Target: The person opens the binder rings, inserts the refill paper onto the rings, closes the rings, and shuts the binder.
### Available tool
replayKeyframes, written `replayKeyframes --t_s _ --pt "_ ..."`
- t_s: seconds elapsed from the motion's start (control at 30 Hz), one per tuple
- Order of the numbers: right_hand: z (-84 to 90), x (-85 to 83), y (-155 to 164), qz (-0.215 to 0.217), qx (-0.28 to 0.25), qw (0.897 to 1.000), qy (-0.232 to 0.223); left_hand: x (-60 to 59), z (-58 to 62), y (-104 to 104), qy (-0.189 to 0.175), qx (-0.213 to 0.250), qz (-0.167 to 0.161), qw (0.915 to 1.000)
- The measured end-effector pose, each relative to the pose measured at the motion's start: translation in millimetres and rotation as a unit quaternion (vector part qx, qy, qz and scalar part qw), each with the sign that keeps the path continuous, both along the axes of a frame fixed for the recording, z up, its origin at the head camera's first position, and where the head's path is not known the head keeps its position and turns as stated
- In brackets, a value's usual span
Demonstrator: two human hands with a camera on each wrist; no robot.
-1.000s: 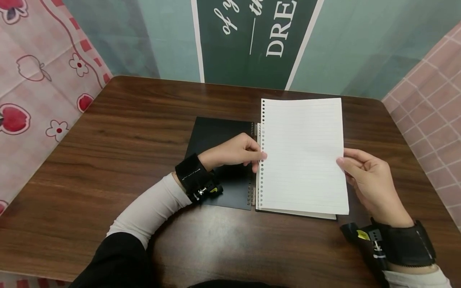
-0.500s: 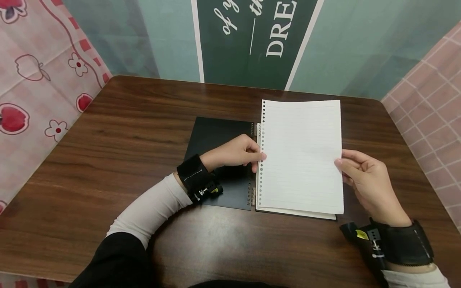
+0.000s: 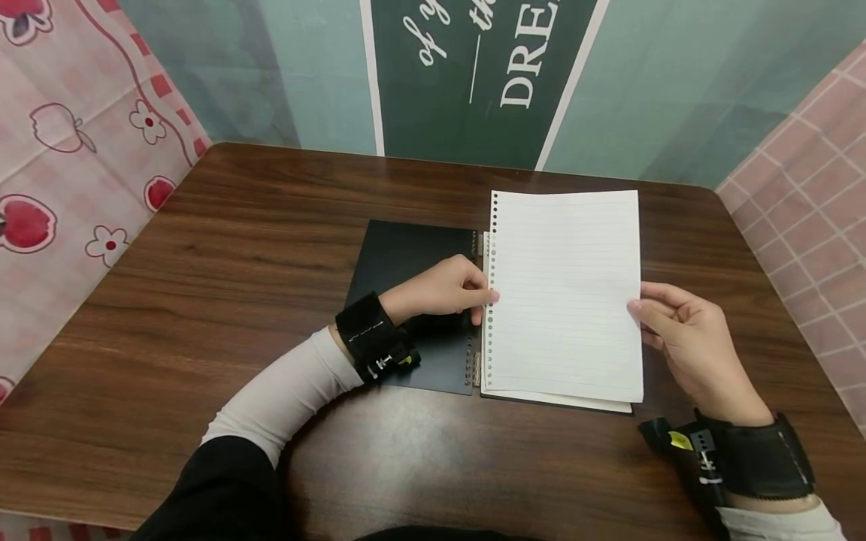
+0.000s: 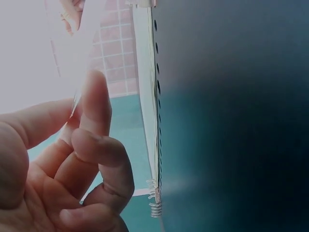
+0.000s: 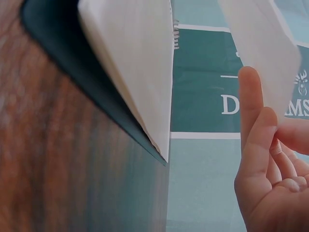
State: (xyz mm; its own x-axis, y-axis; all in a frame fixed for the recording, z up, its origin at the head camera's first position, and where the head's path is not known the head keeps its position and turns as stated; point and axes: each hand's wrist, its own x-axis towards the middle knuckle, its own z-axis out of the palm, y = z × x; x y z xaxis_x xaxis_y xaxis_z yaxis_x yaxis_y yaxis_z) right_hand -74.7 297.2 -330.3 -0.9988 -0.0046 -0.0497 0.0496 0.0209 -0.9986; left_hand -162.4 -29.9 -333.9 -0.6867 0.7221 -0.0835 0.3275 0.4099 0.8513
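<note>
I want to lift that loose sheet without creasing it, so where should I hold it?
Probably pinch the sheet at the middle of both long edges, coming in from each side, as the left hand and right hand do now. It is thin and floppy, so a one-sided grip would likely let it sag over the binder.

You are sitting at a small desk corner made up to look like a cosy study room. You are leaning over a dark brown wooden table with rounded corners. Soft cloth walls are hanging close around it. On your left, a pink checked cloth with red apples and white flowers is hanging down. On your right, a pink cloth printed like square tiles is closing you in. Straight ahead, a pale teal backdrop is showing a dark green banner with white letters.
</note>
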Motion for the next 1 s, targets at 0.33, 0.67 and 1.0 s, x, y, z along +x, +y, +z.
replayKeyframes --t_s 0.33,0.67,1.0 --pt "-0.5 0.0 1.3 -0.005 0.015 1.0 -0.012 -0.4 -2.3 0.5 -0.008 -0.017 0.005 0.9998" --pt "-0.5 -0.8 2.8 0.008 0.077 0.997 -0.025 -0.9 -2.7 1.1 -0.014 -0.029 0.005 0.9995" --pt "-0.1 -1.8 4.9 0.013 0.164 0.985 -0.045 -1.8 -2.0 2.3 -0.02 -0.044 0.0 0.9988"
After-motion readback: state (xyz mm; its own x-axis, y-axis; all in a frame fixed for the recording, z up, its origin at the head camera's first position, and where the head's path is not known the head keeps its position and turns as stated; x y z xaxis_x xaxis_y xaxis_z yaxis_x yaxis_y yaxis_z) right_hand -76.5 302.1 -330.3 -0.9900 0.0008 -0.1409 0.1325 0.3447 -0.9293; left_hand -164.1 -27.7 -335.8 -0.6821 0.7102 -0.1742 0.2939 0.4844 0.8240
